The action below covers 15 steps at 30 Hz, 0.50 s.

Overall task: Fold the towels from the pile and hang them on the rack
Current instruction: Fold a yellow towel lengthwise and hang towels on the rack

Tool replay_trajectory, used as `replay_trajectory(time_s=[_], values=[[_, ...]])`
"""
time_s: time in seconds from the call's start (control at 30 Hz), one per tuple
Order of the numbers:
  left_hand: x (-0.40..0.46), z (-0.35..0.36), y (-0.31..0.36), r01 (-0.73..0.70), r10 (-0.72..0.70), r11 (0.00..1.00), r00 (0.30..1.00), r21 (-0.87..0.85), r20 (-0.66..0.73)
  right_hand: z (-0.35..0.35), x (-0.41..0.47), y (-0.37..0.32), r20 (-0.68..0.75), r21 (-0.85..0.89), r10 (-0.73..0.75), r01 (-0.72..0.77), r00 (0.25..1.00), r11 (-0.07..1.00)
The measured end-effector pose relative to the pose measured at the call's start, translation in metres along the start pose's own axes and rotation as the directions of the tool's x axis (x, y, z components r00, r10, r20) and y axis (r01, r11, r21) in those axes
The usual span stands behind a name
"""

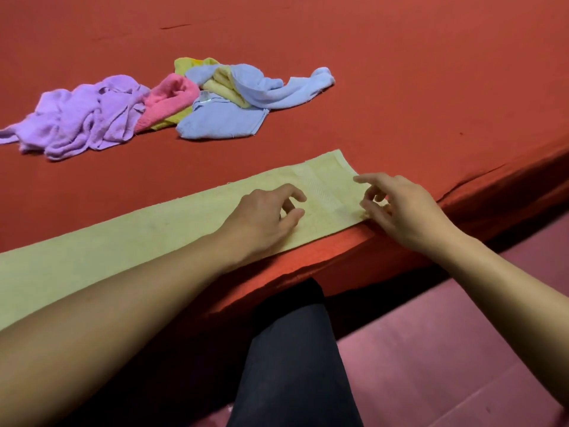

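There's a small white tag on the nearer blue towel, but any print on it is too small to read.

The person leans over the red-covered bed, both forearms stretched out across its near edge. The left hand is over the pale yellow towel, palm down, fingers loosely curled and gripping nothing; whether the fingertips touch the cloth I cannot tell. The right hand is at the towel's end, toward 3 o'clock, with the index finger pointing out and the thumb and other fingers bent at the near corner; they seem to pinch that corner, though blur makes it uncertain.

That yellow towel lies flat in one long narrow strip along the bed's near edge, running from 9 o'clock toward 2 o'clock.

The pile sits well apart from it at 11 o'clock: one crumpled purple towel, one pink towel, two blue ones, the farther being twisted, and bright yellow cloth tangled among them, how many pieces I cannot tell.

A dark-clad leg stands below, on a pinkish floor.
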<state>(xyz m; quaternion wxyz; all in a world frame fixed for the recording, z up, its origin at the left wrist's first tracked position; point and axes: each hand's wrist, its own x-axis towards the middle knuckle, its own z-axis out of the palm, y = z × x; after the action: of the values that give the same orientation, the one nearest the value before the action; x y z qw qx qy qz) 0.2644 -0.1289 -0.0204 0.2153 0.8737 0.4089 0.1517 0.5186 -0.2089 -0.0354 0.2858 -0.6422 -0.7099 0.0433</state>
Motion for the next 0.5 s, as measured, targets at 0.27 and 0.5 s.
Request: replay_trajectory(time_s=[0.27,0.5], values=[[0.121,0.015,-0.001,-0.06,0.059,0.998,0.997,-0.031,-0.049,0.002,0.009,0.019,-0.057,-0.111,0.37,-0.374,0.927,0.921],[0.187,0.034,0.0,-0.001,0.0,1.0,0.999,0.021,0.047,0.008,0.009,0.013,-0.052,-0.194,0.422,-0.423,0.905,0.885]])
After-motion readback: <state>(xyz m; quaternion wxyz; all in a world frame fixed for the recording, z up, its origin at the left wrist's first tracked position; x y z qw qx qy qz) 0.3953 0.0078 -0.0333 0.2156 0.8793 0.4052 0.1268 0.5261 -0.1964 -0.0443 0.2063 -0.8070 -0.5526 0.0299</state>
